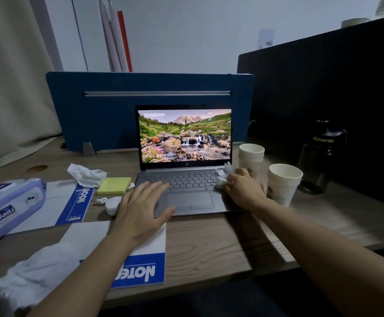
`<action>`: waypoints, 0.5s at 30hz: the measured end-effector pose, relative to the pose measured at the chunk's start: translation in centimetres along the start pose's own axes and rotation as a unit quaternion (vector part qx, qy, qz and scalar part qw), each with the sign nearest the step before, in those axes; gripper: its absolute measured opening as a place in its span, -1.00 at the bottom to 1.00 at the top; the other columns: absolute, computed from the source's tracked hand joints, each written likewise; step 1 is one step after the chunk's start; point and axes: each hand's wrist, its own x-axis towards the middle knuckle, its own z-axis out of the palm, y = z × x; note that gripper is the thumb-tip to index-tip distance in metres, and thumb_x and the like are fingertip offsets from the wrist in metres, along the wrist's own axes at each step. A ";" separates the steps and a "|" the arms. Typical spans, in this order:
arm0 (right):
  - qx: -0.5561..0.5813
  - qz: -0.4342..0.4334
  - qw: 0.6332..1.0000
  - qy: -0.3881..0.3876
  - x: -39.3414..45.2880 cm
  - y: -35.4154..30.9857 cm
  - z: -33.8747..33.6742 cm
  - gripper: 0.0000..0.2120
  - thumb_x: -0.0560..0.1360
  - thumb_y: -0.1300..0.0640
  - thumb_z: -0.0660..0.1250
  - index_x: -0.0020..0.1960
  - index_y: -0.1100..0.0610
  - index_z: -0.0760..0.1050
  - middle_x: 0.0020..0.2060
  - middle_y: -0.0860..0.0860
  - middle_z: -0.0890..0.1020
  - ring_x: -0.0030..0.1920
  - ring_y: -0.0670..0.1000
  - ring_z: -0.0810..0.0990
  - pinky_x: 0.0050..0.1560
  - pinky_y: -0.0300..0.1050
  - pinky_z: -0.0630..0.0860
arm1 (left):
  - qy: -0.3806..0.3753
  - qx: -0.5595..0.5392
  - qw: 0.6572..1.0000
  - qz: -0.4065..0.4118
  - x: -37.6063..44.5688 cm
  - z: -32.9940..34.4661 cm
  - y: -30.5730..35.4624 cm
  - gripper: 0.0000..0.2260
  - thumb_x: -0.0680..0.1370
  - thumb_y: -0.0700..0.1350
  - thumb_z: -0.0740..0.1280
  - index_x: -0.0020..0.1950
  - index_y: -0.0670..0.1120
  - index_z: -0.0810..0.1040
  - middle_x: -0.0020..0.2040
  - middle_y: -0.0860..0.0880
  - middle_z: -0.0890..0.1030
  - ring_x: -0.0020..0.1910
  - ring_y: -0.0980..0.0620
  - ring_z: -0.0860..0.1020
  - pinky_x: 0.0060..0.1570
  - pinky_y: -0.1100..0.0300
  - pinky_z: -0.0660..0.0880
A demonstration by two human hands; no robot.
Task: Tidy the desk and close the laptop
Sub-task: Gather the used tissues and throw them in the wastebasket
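- The desk (209, 243) is wood-grain and carries everything below
- The laptop (184, 161) stands open mid-desk against a blue divider (108, 110), screen lit with a mountain stream picture
- The left hand (144, 207) lies flat, fingers spread and straight, on the left of the keyboard and palm rest, holding nothing
- The right hand (243, 188) curls round a crumpled white wipe (224, 179), pressing it on the laptop's right edge
- Two stacks of paper cups (282, 184) sit just right of the laptop
- A yellow sticky pad (114, 185) lies left of it
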 end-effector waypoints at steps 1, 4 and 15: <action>0.007 -0.006 1.000 -0.002 0.1 -0.1 0.1 -0.74 0.58 0.00 0.19 0.15 0.11 0.52 0.29 0.17 0.44 0.23 0.20 0.46 0.21 0.15 0.44 | 0.001 -0.003 1.000 -0.002 -0.1 0.0 -0.1 -0.28 0.46 0.47 -0.12 0.55 0.19 0.16 0.55 0.15 0.23 0.55 0.07 0.10 0.49 -0.07 0.06; 0.021 -0.006 1.000 0.021 0.3 0.1 0.2 -0.78 0.58 0.07 0.21 -0.01 0.18 0.57 0.06 0.19 0.57 -0.01 0.13 0.54 0.04 0.03 0.50 | 0.000 -0.006 1.000 -0.004 -0.1 0.1 -0.1 -0.29 0.46 0.46 -0.11 0.55 0.19 0.15 0.55 0.16 0.23 0.55 0.07 0.10 0.49 -0.07 0.06; 0.057 -0.097 0.991 0.073 -1.4 -0.6 -0.6 -0.85 0.49 0.08 0.39 -0.06 0.16 0.64 -0.01 0.05 0.50 0.02 0.05 0.51 0.00 -0.14 0.43 | -0.024 0.036 0.999 0.010 -0.5 -0.9 0.6 -0.38 0.55 0.39 -0.01 0.57 0.19 0.09 0.58 0.14 0.16 0.56 0.06 0.05 0.50 -0.06 0.02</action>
